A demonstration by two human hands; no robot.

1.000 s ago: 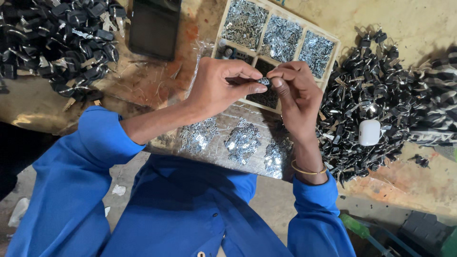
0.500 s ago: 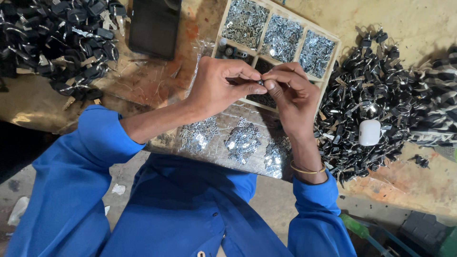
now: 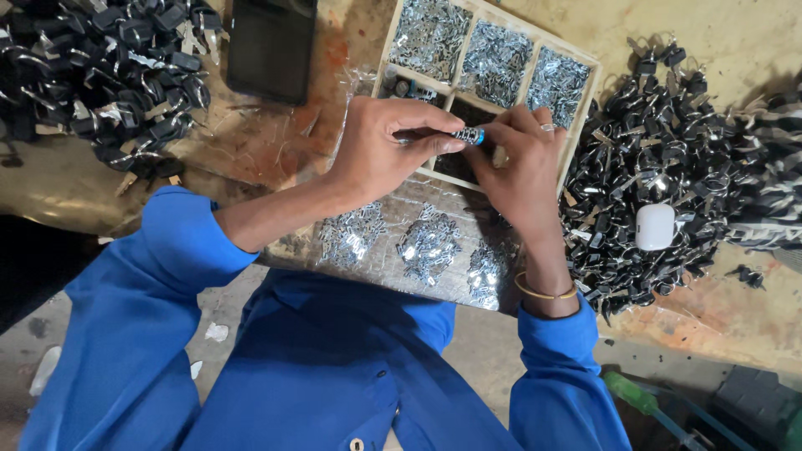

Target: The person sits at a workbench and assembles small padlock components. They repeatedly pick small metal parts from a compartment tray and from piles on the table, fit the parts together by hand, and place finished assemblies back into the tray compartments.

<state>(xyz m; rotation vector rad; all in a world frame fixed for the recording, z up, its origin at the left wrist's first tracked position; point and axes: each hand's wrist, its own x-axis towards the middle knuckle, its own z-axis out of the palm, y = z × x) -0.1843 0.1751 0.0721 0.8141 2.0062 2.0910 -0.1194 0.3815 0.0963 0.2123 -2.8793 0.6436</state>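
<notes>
The left hand (image 3: pixel 380 150) and right hand (image 3: pixel 522 163) are meeting above the tray (image 3: pixel 581 125), both pinching one small cylinder (image 3: pixel 469 134), dark with a blue band. The left thumb and forefinger are gripping its near end; the right fingertips are closing on the far end. What sits inside it is too small to tell.

To do this well, the cylinder is best kept level and right over the tray, so anything slipping out is landing in a compartment, not on the bench (image 3: pixel 276 142). Light pressure should serve better than a hard squeeze.

Silver bits are lying in three heaps on the foil (image 3: pixel 393 271) below the wrists. Black key heaps (image 3: pixel 677 167) are flanking the work, a white case (image 3: pixel 654 226) resting on the right one.
</notes>
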